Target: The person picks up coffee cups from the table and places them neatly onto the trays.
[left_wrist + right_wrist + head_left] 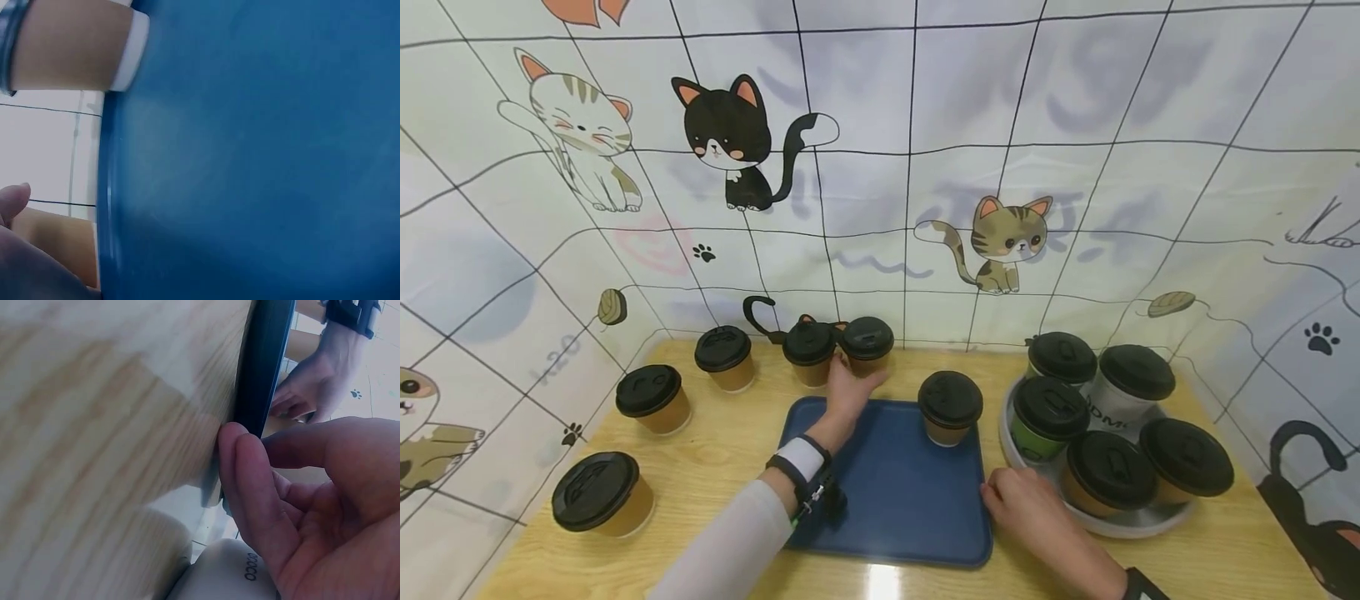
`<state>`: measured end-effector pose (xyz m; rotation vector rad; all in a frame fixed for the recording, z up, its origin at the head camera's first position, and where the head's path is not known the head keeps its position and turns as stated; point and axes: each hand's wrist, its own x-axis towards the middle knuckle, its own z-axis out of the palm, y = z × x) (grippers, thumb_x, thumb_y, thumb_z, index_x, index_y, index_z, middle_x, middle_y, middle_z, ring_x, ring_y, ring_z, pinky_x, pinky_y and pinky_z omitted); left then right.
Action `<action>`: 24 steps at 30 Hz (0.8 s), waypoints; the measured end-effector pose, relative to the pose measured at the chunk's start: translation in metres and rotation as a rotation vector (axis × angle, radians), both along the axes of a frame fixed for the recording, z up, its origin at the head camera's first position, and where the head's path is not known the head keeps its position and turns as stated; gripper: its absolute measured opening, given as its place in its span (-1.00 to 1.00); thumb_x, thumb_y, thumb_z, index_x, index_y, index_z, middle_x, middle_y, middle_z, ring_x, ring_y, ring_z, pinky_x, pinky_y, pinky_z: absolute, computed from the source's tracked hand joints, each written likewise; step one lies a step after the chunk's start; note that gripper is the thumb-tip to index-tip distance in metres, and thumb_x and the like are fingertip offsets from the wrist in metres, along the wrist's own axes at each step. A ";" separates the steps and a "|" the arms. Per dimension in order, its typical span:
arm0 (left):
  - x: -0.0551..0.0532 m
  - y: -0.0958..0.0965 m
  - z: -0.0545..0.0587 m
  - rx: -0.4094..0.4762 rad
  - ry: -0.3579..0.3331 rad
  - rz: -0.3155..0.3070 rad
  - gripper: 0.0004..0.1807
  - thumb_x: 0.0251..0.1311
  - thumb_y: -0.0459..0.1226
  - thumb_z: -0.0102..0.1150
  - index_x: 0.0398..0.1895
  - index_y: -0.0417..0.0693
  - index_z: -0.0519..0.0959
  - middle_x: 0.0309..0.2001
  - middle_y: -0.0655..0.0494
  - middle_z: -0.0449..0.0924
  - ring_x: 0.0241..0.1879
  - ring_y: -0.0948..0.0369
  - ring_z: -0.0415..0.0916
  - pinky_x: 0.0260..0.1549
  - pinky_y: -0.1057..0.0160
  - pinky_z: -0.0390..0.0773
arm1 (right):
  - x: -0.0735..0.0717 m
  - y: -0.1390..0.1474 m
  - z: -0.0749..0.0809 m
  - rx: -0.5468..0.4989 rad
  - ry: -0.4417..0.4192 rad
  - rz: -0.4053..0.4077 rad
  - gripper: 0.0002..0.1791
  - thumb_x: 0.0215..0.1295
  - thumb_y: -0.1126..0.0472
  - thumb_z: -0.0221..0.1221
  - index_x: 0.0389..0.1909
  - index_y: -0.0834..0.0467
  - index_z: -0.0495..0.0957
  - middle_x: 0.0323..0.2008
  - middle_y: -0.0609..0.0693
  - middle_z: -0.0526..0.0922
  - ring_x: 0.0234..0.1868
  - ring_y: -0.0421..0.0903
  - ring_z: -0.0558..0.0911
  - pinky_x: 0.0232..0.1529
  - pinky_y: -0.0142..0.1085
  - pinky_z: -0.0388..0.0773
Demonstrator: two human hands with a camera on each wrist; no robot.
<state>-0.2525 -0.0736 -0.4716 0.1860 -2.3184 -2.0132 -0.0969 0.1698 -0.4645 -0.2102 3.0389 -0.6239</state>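
Observation:
My left hand (847, 390) reaches over the back edge of the blue tray (895, 492). Its fingers go between two brown paper cups with black lids, and its thumb lies across the front of the right-hand cup (867, 342), which it grips. Touching distance to the left stands the other cup (809, 354). The left wrist view shows the thumb beside the gripped cup (59, 244); the fingers are mostly hidden. My right hand (1026, 506) pinches the tray's right rim between thumb and fingers. On the tray's back right corner sits another lidded cup (950, 408).
Lidded brown cups stand along the left of the wooden table (722, 467): one in front (604, 493), one farther back (655, 400), one near the wall (726, 358). At the right, a round pale tray (1015, 446) holds several lidded cups. A cat-patterned cloth surrounds the table.

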 end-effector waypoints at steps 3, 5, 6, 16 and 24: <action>-0.008 0.008 -0.003 0.016 0.027 0.050 0.07 0.10 -0.35 0.51 0.59 -0.33 0.04 0.51 -0.30 0.16 0.51 -0.16 0.14 0.46 -0.11 0.19 | 0.001 0.001 -0.001 0.004 0.003 0.005 -0.52 0.38 0.27 0.29 -0.74 -0.01 0.39 -0.74 -0.17 0.31 -0.68 -0.19 0.31 -0.58 -0.25 0.30; -0.013 0.014 -0.005 0.040 0.076 0.089 0.04 0.04 -0.39 0.53 0.55 -0.29 0.12 0.45 -0.26 0.27 0.46 -0.13 0.23 0.44 -0.08 0.21 | 0.001 0.001 -0.001 0.004 0.001 0.006 -0.52 0.38 0.27 0.29 -0.74 -0.01 0.39 -0.74 -0.17 0.31 -0.68 -0.19 0.31 -0.58 -0.25 0.30; -0.016 0.016 -0.007 0.048 0.110 0.111 0.02 0.00 -0.41 0.55 0.53 -0.28 0.17 0.41 -0.24 0.33 0.43 -0.12 0.28 0.43 -0.07 0.24 | 0.000 0.001 -0.001 0.005 0.000 0.005 -0.52 0.37 0.27 0.29 -0.74 -0.01 0.39 -0.75 -0.17 0.31 -0.68 -0.19 0.31 -0.57 -0.25 0.31; -0.026 0.033 -0.017 0.043 0.160 0.252 0.11 -0.05 -0.37 0.60 0.56 -0.19 0.13 0.41 -0.18 0.30 0.43 -0.09 0.27 0.45 -0.05 0.21 | 0.002 0.000 -0.001 0.005 -0.047 0.003 -0.54 0.36 0.27 0.30 -0.74 0.00 0.41 -0.74 -0.18 0.34 -0.67 -0.19 0.33 -0.56 -0.25 0.31; -0.031 0.034 -0.016 0.075 0.133 0.229 0.09 0.01 -0.33 0.59 0.55 -0.21 0.10 0.42 -0.18 0.28 0.46 -0.09 0.24 0.46 -0.05 0.17 | -0.002 0.002 0.001 -0.004 -0.048 0.005 -0.52 0.37 0.27 0.29 -0.75 0.01 0.38 -0.74 -0.18 0.31 -0.68 -0.20 0.31 -0.57 -0.28 0.27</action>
